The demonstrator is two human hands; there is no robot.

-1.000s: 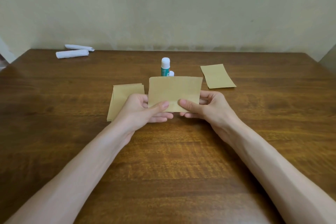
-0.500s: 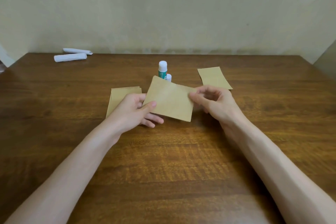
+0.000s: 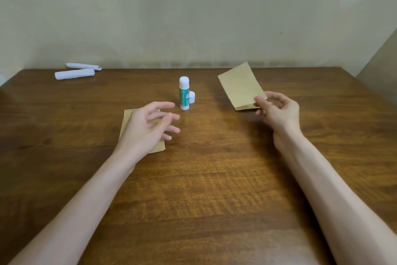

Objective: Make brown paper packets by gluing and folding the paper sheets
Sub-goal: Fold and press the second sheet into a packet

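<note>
A white-and-green glue stick (image 3: 184, 93) stands upright on the brown wooden surface (image 3: 204, 178), its white cap (image 3: 191, 97) just beside it. Left of the stick, the left hand (image 3: 146, 129) is spread open over stacked brown paper sheets (image 3: 126, 118). Right of the stick, the right hand (image 3: 279, 112) pinches a folded brown paper packet (image 3: 240, 86) by its near corner.

Folded brown packet (image 3: 241, 86) is raised and tilted, pinched at its near corner by the right hand (image 3: 277, 112). Brown sheet stack (image 3: 126, 118) lies flat on the left, and the glue stick (image 3: 184, 92) stands upright between them.
</note>
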